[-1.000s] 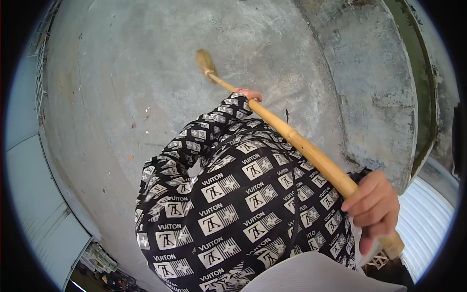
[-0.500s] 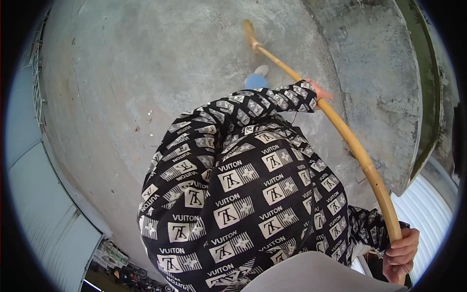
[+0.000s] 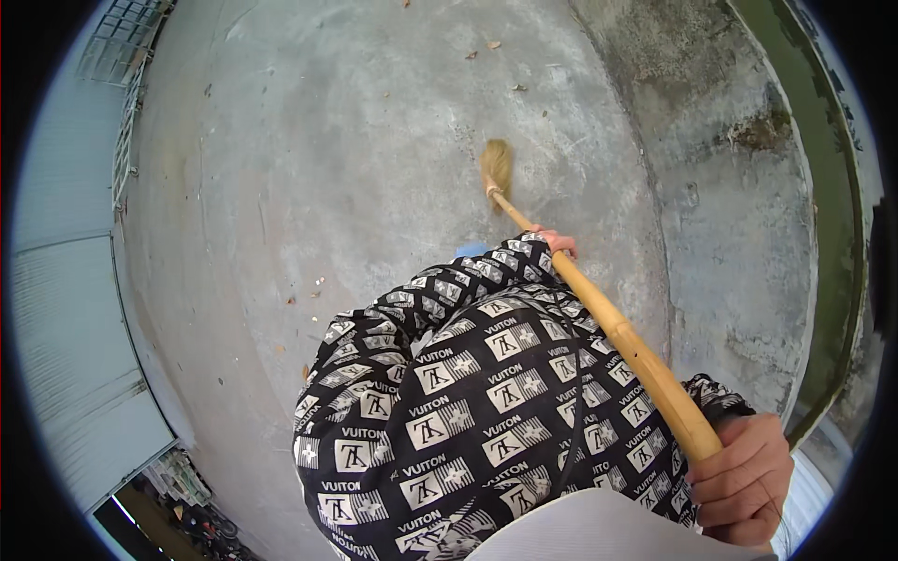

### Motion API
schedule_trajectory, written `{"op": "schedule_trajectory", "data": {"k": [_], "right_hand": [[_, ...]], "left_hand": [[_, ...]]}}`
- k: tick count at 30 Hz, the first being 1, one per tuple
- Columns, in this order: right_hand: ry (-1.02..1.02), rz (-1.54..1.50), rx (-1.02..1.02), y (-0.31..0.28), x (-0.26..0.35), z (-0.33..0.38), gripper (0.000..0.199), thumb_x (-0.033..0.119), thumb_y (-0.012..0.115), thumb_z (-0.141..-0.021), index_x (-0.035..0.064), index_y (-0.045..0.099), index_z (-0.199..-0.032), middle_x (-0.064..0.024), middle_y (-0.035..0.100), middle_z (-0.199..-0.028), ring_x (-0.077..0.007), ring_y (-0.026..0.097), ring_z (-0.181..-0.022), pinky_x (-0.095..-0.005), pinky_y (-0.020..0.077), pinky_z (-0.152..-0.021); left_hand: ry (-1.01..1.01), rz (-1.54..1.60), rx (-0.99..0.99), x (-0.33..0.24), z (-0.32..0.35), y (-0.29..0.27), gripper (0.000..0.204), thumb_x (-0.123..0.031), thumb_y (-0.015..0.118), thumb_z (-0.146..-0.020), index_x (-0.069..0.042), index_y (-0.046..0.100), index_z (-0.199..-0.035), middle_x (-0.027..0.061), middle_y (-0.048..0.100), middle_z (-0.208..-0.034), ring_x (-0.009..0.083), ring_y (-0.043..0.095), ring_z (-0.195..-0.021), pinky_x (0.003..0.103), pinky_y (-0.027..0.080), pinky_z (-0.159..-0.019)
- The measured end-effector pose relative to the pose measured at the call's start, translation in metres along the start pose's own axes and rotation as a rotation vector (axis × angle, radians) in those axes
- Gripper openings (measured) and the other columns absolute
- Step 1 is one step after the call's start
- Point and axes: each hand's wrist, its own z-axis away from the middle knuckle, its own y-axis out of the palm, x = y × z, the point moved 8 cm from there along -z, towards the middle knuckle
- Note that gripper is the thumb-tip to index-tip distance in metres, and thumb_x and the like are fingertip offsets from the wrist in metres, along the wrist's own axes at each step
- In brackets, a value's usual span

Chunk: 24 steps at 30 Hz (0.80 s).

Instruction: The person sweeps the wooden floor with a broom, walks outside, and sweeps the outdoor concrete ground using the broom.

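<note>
Gripping a bamboo-handled broom (image 3: 613, 327) in both hands, bristles on concrete floor (image 3: 355, 159).

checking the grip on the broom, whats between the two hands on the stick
In the head view, only bare bamboo handle runs between the left hand and right hand, crossing above the patterned sleeve.

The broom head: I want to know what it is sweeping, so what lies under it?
Under the broom head is bare grey concrete floor, with a few dry leaves farther ahead. Whatever lies directly beneath the bristles is covered.
</note>
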Motion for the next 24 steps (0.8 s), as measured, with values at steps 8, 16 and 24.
{"op": "schedule_trajectory", "data": {"k": [8,16,24], "right_hand": [[0.324,0.057,-0.602,-0.085,-0.065,0.104,0.034,0.039,0.054,-0.088,0.0136,0.037,-0.072,0.0046,0.046,-0.052,-0.0089,0.047,-0.043,-0.0258,0.048,-0.051],[0.167,-0.119,-0.37,-0.143,0.046,0.088,0.038,0.039,0.058,-0.085,0.0158,0.04,-0.061,0.0039,0.052,-0.055,-0.0067,0.048,-0.041,-0.0206,0.0461,-0.049],[0.175,-0.11,0.397,0.141,-0.014,0.013,0.039,0.052,0.059,-0.08,0.0163,0.046,-0.07,0.0042,0.051,-0.058,-0.0104,0.049,-0.047,-0.0252,0.047,-0.051]], "left_hand": [[-0.231,-0.189,-0.176,0.072,0.054,-0.077,0.03,-0.027,0.063,-0.075,-0.023,0.06,-0.105,0.0054,0.066,-0.072,0.02,0.064,-0.073,0.029,0.043,-0.072],[-0.134,-0.149,-0.111,-0.019,0.014,-0.051,0.041,-0.022,0.063,-0.067,-0.027,0.059,-0.107,0.0003,0.067,-0.09,0.0219,0.063,-0.088,0.039,0.04,-0.082],[0.121,0.192,-0.276,0.052,0.135,0.025,0.036,-0.014,0.064,-0.065,-0.017,0.062,-0.101,0.005,0.066,-0.092,0.0243,0.061,-0.09,0.035,0.046,-0.08]]}}
